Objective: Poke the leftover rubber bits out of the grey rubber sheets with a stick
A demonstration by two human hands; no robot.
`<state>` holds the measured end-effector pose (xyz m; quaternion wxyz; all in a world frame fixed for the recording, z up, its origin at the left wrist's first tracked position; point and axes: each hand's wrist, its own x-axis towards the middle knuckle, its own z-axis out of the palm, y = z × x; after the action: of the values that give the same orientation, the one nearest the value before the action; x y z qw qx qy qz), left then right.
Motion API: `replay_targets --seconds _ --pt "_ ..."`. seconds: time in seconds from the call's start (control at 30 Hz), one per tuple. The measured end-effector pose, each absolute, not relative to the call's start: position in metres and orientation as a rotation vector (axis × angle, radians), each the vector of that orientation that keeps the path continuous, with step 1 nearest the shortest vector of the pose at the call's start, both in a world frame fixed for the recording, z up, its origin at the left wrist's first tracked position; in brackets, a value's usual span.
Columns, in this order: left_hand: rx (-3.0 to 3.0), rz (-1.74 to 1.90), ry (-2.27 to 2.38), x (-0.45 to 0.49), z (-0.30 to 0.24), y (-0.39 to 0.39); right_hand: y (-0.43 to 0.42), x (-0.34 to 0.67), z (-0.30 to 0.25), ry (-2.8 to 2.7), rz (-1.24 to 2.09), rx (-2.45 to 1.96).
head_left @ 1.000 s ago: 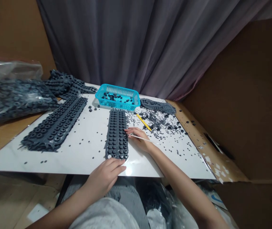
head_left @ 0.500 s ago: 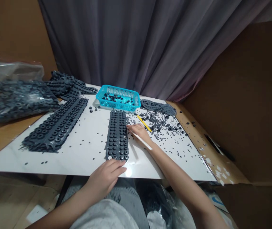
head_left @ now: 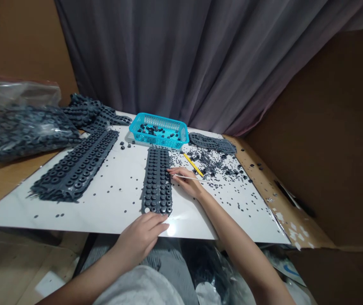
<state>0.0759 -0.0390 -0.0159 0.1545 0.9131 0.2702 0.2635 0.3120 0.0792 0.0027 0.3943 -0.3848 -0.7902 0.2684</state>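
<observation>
I have a long, dark grey rubber strip [head_left: 156, 180] in view, moulded with tight rows of round studs and lying flat, running straight away from the person. The right hand [head_left: 184, 183] pinches a thin white stick [head_left: 190, 178], slender and straight, lying almost level with its tip just at the strip's right edge. The left hand [head_left: 140, 239] lies open, its fingers at the strip's near end, and I can't tell whether they're touching.
</observation>
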Motion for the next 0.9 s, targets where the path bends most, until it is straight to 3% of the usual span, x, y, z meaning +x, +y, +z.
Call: replay_targets --seconds 0.27,0.73,0.9 --pt "2.623 0.758 0.762 0.0766 -0.0150 -0.0391 0.0800 0.3117 0.0031 -2.064 0.570 -0.936" --pt "2.627 0.779 0.763 0.0763 -0.0143 -0.0384 0.0783 0.3142 0.0050 -1.978 0.738 -0.987" --pt "2.625 0.761 0.762 0.0761 -0.0150 -0.0386 0.0793 0.3139 0.0042 -2.036 0.619 -0.962"
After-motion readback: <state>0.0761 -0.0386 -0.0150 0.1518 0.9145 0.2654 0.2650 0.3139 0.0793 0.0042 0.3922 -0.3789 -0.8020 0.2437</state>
